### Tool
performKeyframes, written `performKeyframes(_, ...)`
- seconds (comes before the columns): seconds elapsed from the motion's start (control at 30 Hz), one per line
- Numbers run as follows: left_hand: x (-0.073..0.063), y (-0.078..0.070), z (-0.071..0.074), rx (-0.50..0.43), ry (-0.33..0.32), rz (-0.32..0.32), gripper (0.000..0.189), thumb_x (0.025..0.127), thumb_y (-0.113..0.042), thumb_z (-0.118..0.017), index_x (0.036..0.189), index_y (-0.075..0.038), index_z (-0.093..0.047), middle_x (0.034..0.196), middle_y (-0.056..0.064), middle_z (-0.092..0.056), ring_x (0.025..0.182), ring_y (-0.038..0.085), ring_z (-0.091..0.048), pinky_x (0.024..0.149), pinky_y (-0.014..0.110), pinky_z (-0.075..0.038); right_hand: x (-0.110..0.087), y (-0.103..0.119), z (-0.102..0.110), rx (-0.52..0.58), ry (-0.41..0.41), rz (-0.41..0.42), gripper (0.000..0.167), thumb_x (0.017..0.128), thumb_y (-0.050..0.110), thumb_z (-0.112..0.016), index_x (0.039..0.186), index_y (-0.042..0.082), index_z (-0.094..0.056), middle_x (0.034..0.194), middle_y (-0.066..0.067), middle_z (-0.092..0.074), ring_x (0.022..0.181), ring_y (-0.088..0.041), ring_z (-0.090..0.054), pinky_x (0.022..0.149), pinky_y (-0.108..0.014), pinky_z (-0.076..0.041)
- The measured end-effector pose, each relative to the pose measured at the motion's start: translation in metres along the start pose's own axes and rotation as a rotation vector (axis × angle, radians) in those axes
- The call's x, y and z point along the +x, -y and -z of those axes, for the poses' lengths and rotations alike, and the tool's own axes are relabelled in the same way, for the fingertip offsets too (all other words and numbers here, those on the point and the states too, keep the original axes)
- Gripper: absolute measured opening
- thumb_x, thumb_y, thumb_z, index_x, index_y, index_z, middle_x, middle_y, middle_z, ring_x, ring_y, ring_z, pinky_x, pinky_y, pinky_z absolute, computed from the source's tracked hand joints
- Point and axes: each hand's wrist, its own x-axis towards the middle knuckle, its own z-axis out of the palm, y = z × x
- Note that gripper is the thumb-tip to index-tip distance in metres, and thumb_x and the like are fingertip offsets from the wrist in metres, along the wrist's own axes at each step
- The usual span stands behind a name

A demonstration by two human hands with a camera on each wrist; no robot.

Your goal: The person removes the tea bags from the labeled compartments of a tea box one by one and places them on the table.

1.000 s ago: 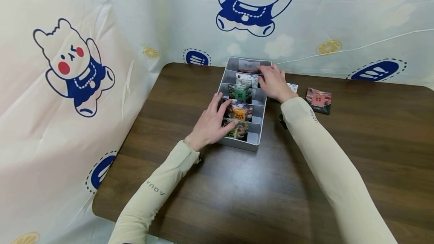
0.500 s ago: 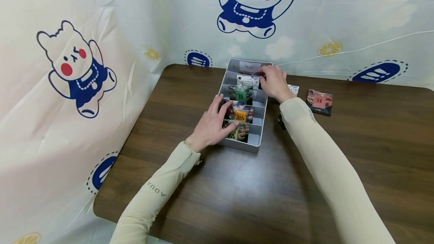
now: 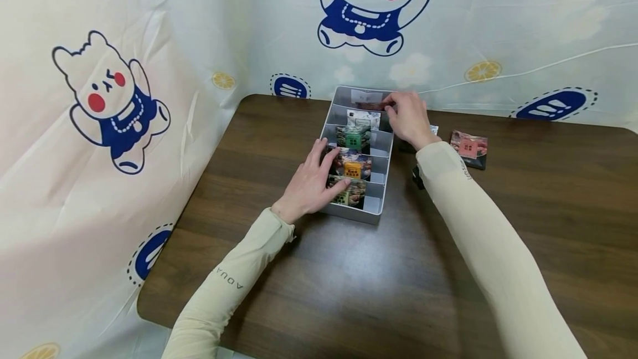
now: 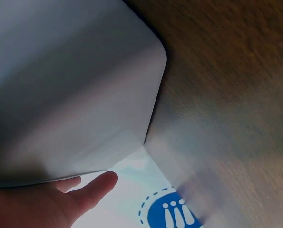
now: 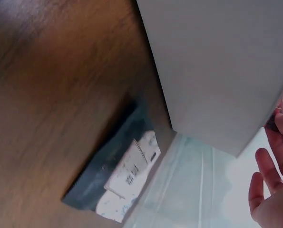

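Note:
A long grey box (image 3: 355,215) split into compartments stands on the table. My right hand (image 3: 410,118) reaches over its back right corner. Between thumb and finger it pinches a reddish sachet (image 3: 370,106) in the rearmost compartment; the red print shows past the rim in the right wrist view. My left hand (image 3: 306,187) rests on the box's left rim near the front, fingers spread. Its thumb lies over the front green-labelled sachet (image 3: 356,193), its index fingertip over the orange-labelled sachet (image 3: 360,166). Further back stand a green sachet (image 3: 354,138) and a white sachet (image 3: 364,119).
On the brown table (image 3: 523,226), a red-labelled sachet (image 3: 468,149) lies right of the box. A white and dark sachet (image 5: 127,175) lies close beside the box, mostly hidden by the right hand in the head view. A printed curtain (image 3: 279,26) hangs behind.
My right hand has shifted slightly right and back at the rear compartment, and more of the reddish sachet shows. The left hand stays on the rim.

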Motion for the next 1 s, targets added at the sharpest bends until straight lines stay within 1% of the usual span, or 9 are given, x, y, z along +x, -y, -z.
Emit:
performKeyframes(0.13,0.0,0.0,0.0,-0.002,-0.002,-0.003,0.074,0.093,-0.062,-0.042,0.152,-0.022,-0.027,0.164,0.007,-0.005,0.152,0.025,-0.006,0.108,0.058,-0.034,-0.001,0.001,0.012,0.007,-0.056,0.014,0.025,0.1,0.014,-0.05,0.114,0.002,-0.065,0.119,-0.018,-0.065,0.116,-0.037,-0.053,0.1,-0.054,-0.035)
performKeyframes(0.3,0.0,0.001,0.0,0.008,-0.013,-0.004,0.074,0.093,-0.062,-0.043,0.152,-0.02,-0.028,0.163,0.009,-0.008,0.151,0.026,-0.007,0.108,0.057,-0.036,-0.003,0.002,0.028,0.051,-0.119,0.032,0.025,0.099,0.012,-0.049,0.113,0.0,-0.065,0.116,-0.019,-0.066,0.114,-0.035,-0.057,0.1,-0.049,-0.041)
performKeyframes(0.5,0.0,0.0,0.0,0.007,-0.017,-0.007,0.073,0.093,-0.061,-0.043,0.151,-0.02,-0.029,0.163,0.009,-0.009,0.151,0.026,-0.007,0.108,0.057,-0.036,-0.007,0.0,0.045,0.085,-0.172,0.03,0.025,0.099,0.014,-0.048,0.111,-0.001,-0.064,0.112,-0.019,-0.066,0.112,-0.035,-0.055,0.1,-0.047,-0.039)
performKeyframes(0.6,0.0,-0.001,0.0,0.005,-0.02,-0.011,0.073,0.093,-0.061,-0.044,0.151,-0.02,-0.029,0.163,0.009,-0.009,0.151,0.027,-0.008,0.107,0.058,-0.036,-0.011,-0.003,0.052,0.096,-0.173,0.022,0.026,0.1,0.016,-0.046,0.112,-0.001,-0.062,0.109,-0.02,-0.064,0.106,-0.035,-0.053,0.094,-0.046,-0.039)
performKeyframes(0.77,0.001,-0.002,0.0,0.004,-0.023,-0.013,0.073,0.093,-0.061,-0.044,0.152,-0.02,-0.029,0.163,0.01,-0.009,0.151,0.027,-0.008,0.107,0.06,-0.036,-0.022,-0.013,0.063,0.13,-0.144,-0.022,0.03,0.102,0.019,-0.039,0.116,-0.001,-0.057,0.105,-0.019,-0.061,0.093,-0.032,-0.052,0.083,-0.041,-0.038)
performKeyframes(1.0,0.002,-0.001,-0.001,0.002,-0.031,-0.015,0.073,0.093,-0.061,-0.044,0.151,-0.019,-0.03,0.163,0.01,-0.01,0.151,0.026,-0.007,0.106,0.059,-0.037,-0.037,-0.034,0.078,0.1,-0.075,-0.083,0.034,0.104,0.022,-0.035,0.123,0.0,-0.053,0.109,-0.018,-0.06,0.093,-0.028,-0.056,0.077,-0.037,-0.04)
